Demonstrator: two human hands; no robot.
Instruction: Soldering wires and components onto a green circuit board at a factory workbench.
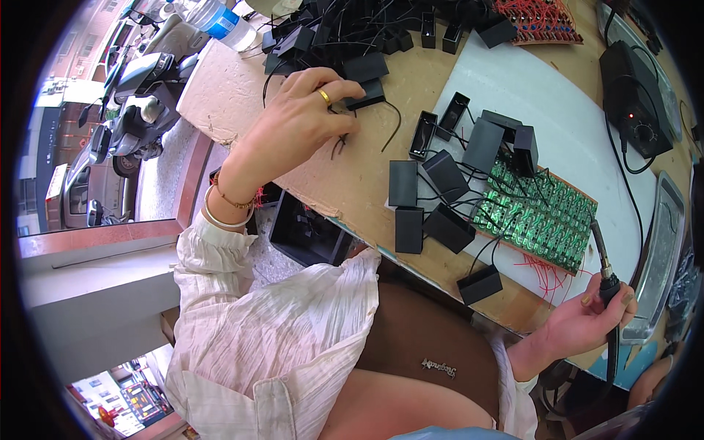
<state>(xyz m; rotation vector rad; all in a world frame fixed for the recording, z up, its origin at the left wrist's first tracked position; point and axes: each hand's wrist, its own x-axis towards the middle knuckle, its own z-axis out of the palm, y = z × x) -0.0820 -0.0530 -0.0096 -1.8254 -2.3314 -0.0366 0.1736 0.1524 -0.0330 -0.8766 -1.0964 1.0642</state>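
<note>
My left hand [312, 114], with a ring on one finger, reaches over the table at the near side of a pile of black boxes. Its thumb and forefinger are apart, and the forefinger's tip touches or nearly touches a small black plastic box [369, 93]. Thin black wires show by the thumb. My right hand [595, 314] is closed round the handle of a soldering iron [608, 282], its tip pointing up at the right edge of a green circuit board [539, 213]. Several black boxes [446, 176] are wired to the board's left side, and red wires [543, 275] poke from its lower edge.
A heap of wired black boxes [330, 29] fills the far side, beside another board with red wires [539, 18]. A black control unit with a knob [636, 99] stands right, above a metal tray [658, 257]. A plastic bottle [220, 26] is far left; a black bin [308, 231] sits below the table edge.
</note>
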